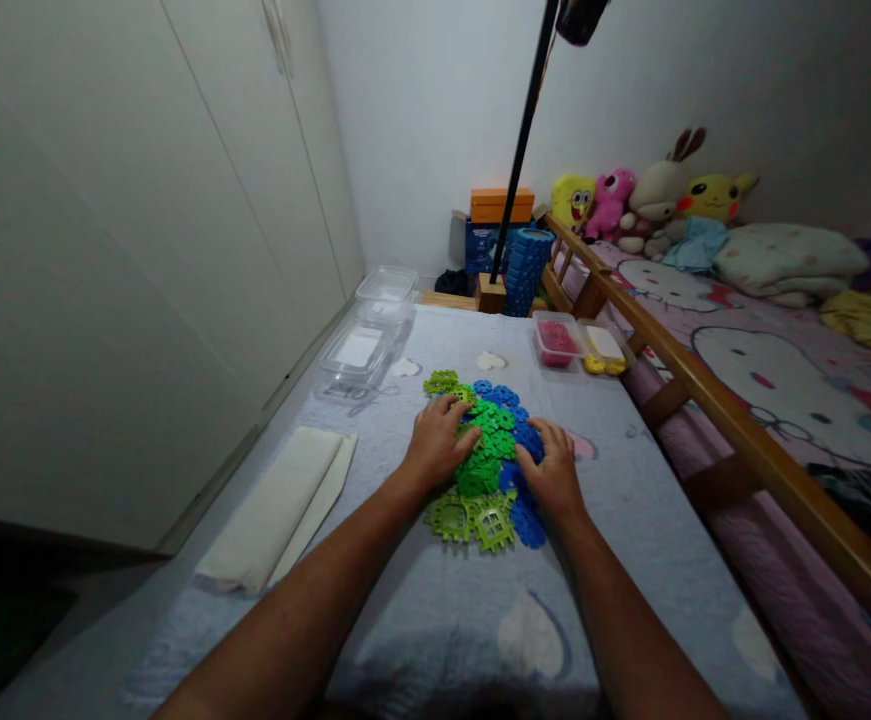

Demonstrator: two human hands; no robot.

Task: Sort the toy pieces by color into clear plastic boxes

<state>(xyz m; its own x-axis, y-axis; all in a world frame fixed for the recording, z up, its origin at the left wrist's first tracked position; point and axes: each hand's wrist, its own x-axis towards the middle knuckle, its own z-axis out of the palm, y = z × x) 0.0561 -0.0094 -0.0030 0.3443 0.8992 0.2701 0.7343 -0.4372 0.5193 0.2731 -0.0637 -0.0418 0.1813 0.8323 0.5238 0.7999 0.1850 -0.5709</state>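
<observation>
A loose heap of plastic gear-shaped building pieces lies on the cloth-covered table. Bright green gears fill the middle of the heap. Along its right side run blue gears, and yellow-green square pieces with toothed edges lie at the near and far left. My left hand rests on the left side of the heap, fingers spread over the green pieces. On the right side my right hand touches the blue gears, its thumb and fingers apart. Neither hand grips a piece that I can see.
Clear plastic containers stand at the far left. A tub of red pieces and a tub with yellow pieces sit far right. A folded cream cloth lies left. A wooden bed rail borders the right; a black pole rises behind.
</observation>
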